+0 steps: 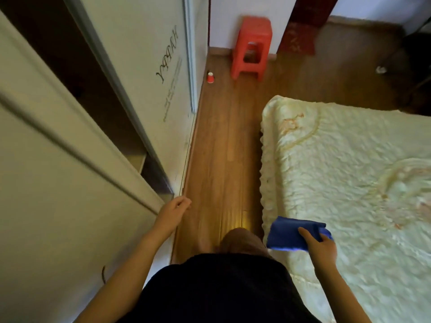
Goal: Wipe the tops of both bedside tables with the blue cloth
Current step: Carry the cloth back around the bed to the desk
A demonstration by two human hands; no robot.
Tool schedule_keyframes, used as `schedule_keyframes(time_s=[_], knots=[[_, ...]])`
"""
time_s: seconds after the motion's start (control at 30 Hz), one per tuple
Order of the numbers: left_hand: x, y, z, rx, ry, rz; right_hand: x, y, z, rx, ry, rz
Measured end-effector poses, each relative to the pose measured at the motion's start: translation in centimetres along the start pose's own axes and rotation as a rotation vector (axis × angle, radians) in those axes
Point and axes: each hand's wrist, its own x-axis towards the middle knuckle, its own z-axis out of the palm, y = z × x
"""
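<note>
A folded blue cloth [293, 234] is gripped by my right hand [320, 243] just above the near left edge of the bed. My left hand [173, 209] hangs empty beside the wardrobe, its fingers loosely curled and apart. No bedside table shows in this view. My knee and dark shorts fill the bottom middle, over the wooden floor.
A narrow strip of wooden floor [224, 145] runs ahead between the white sliding-door wardrobe [130, 73] on the left and the bed with a cream quilt [349, 164] on the right. A red plastic stool [253, 46] and a small red cup [210, 78] stand at the far end.
</note>
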Motion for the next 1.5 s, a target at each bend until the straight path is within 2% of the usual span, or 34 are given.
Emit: schedule_keyframes(time_s=[0.13, 0.27, 0.47, 0.53, 0.73, 0.83, 0.97, 1.17, 1.33, 1.5], knots=[[6.3, 2.7, -0.6, 0.055, -0.032, -0.050, 5.2, -3.7, 1.6, 0.008, 0.059, 0.049], [13.1, 5.4, -0.9, 0.003, -0.009, -0.095, 11.9, -9.4, 4.8, 0.037, 0.054, 0.056], [20.9, 11.3, -2.3, -0.019, 0.169, -0.202, 22.3, -23.0, 10.4, -0.050, -0.108, -0.006], [23.5, 13.2, -3.0, -0.011, 0.183, -0.202, 25.2, -28.0, 12.1, -0.080, -0.159, -0.057], [33.3, 17.8, -4.3, -0.092, 0.284, -0.305, 34.0, -39.9, 16.7, 0.009, -0.263, -0.100], [39.6, 20.9, -4.6, -0.109, 0.282, -0.322, 38.9, -44.1, 19.1, 0.036, -0.282, -0.105], [50.5, 27.4, -5.8, -0.070, 0.221, -0.276, 45.4, -49.1, 21.4, 0.062, -0.212, -0.063], [66.6, 42.5, -7.6, 0.061, 0.032, -0.071, 53.1, -56.1, 21.8, 0.137, -0.007, 0.098], [78.7, 53.6, -7.6, 0.148, -0.077, 0.036, 58.7, -61.7, 21.4, 0.265, 0.137, 0.228], [88.9, 60.5, -5.2, 0.200, -0.169, 0.066, 66.2, -66.9, 22.1, 0.322, 0.199, 0.266]])
